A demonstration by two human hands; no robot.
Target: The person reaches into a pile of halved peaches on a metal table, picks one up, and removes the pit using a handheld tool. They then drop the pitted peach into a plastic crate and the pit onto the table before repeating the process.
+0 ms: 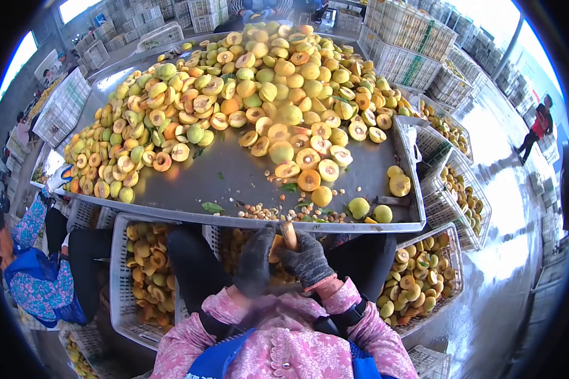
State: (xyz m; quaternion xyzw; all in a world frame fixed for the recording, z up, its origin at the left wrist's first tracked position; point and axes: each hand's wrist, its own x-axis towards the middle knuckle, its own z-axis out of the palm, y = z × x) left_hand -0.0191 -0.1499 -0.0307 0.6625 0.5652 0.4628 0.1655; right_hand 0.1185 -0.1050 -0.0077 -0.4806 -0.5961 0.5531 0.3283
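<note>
Both hands meet at the table's front edge, over my lap. My right hand point(308, 260), in a grey knit glove, is closed round a tool with a light wooden handle point(289, 235); its working end is hidden. My left hand point(255, 262), in a dark glove and slightly blurred, is closed on a yellow-orange peach piece point(275, 249) beside the tool. Just beyond the hands, loose peach pits point(262, 211) lie along the edge of the metal table point(218, 180). A large heap of halved peaches point(284, 82) covers the back of it.
Crates of peaches stand left point(117, 278) and right point(452, 297) of my knees, with more crates point(455, 196) along the table's right side. Another person point(41, 284) sits at the left. Stacked crates point(411, 44) rise behind. Someone in red point(538, 123) is far right.
</note>
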